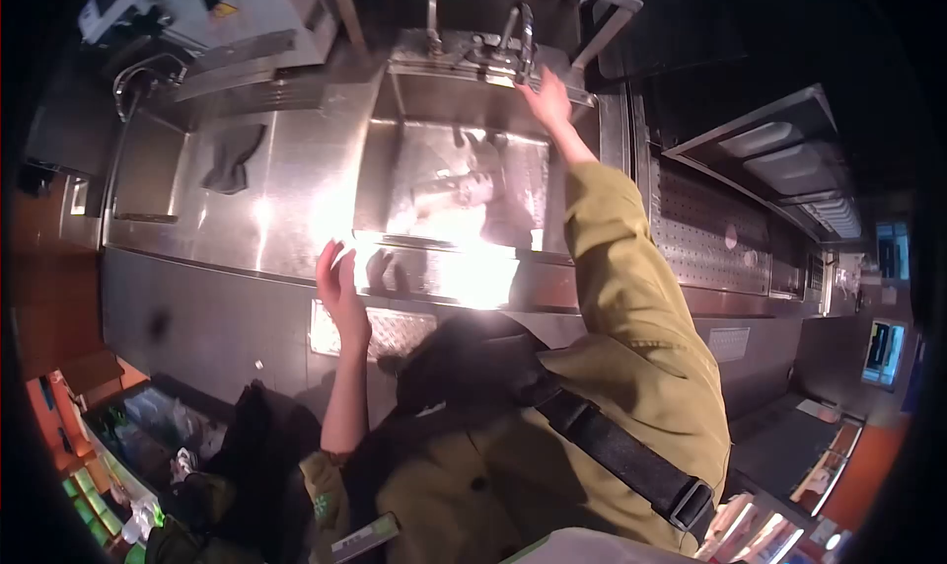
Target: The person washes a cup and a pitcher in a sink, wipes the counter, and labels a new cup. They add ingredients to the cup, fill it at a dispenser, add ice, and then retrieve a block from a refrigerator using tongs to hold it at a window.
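The right hand point(546, 98) reaches over the sink point(464, 120) and touches the faucet point(523, 36) at its back rim, fingers loosely together around the tap; whether they really clamp it, I cannot tell. The left hand point(340, 290) hovers at the sink's front edge, fingers apart, holding nothing. A metal cup point(464, 189) lies inside the sink. A strong stream may splash from it onto the sleeve point(617, 258).
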`<action>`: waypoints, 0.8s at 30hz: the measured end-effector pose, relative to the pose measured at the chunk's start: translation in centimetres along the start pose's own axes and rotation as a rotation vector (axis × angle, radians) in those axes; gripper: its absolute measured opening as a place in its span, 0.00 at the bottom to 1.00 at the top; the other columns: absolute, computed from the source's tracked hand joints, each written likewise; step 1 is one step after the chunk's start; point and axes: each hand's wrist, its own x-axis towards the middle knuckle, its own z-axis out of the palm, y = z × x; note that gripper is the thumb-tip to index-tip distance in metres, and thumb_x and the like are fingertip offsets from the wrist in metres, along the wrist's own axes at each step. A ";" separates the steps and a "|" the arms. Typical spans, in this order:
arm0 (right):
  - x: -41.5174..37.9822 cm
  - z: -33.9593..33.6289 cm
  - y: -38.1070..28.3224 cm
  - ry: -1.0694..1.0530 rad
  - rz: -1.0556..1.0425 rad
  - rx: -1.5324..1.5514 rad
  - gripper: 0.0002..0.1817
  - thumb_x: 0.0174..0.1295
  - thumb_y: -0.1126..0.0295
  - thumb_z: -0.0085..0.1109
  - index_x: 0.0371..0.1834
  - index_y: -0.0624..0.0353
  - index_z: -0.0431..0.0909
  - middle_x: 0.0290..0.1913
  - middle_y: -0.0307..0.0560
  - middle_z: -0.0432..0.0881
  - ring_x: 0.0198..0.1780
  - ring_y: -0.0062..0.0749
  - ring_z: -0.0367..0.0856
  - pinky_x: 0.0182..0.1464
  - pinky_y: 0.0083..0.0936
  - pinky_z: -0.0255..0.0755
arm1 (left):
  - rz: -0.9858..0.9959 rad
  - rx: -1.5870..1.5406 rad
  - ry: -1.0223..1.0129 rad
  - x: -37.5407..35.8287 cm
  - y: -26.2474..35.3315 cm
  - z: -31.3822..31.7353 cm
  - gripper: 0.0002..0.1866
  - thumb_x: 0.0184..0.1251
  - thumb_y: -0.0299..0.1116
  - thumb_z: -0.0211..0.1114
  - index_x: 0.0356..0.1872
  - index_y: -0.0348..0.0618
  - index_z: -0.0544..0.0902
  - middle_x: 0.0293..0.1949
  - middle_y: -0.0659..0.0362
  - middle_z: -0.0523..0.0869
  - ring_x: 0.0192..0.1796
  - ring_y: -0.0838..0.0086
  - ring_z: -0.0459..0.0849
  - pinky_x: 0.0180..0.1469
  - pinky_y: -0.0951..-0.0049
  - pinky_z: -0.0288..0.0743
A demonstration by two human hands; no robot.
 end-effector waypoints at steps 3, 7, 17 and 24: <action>4.6 1.8 -0.9 -0.046 -0.021 -0.141 0.21 0.46 0.64 0.57 0.43 0.63 0.70 0.41 0.52 0.75 0.46 0.44 0.73 0.46 0.38 0.68 | -0.156 -0.103 -0.251 1.9 1.1 8.8 0.20 0.60 0.29 0.54 0.54 0.35 0.67 0.49 0.53 0.73 0.52 0.71 0.73 0.54 0.74 0.65; 6.7 1.8 2.8 -0.076 -0.322 -0.186 0.21 0.44 0.72 0.55 0.45 0.60 0.70 0.42 0.51 0.75 0.44 0.44 0.73 0.45 0.37 0.68 | -0.546 -0.318 -0.316 3.8 0.0 16.6 0.18 0.60 0.31 0.54 0.51 0.36 0.68 0.47 0.52 0.75 0.50 0.68 0.74 0.54 0.73 0.66; -8.2 4.2 0.5 -0.020 0.480 0.455 0.16 0.49 0.74 0.49 0.43 0.65 0.70 0.34 0.50 0.75 0.38 0.36 0.74 0.40 0.27 0.70 | -1.220 -0.644 -0.248 11.3 -14.2 26.6 0.24 0.55 0.43 0.57 0.48 0.36 0.68 0.50 0.43 0.70 0.51 0.55 0.72 0.57 0.52 0.65; -12.2 11.8 0.7 -0.115 1.652 1.571 0.10 0.57 0.71 0.42 0.37 0.60 0.73 0.24 0.43 0.74 0.29 0.28 0.76 0.29 0.18 0.72 | -1.274 -0.602 -0.130 12.1 -17.3 25.4 0.16 0.59 0.43 0.49 0.39 0.42 0.73 0.35 0.59 0.78 0.42 0.69 0.77 0.46 0.62 0.73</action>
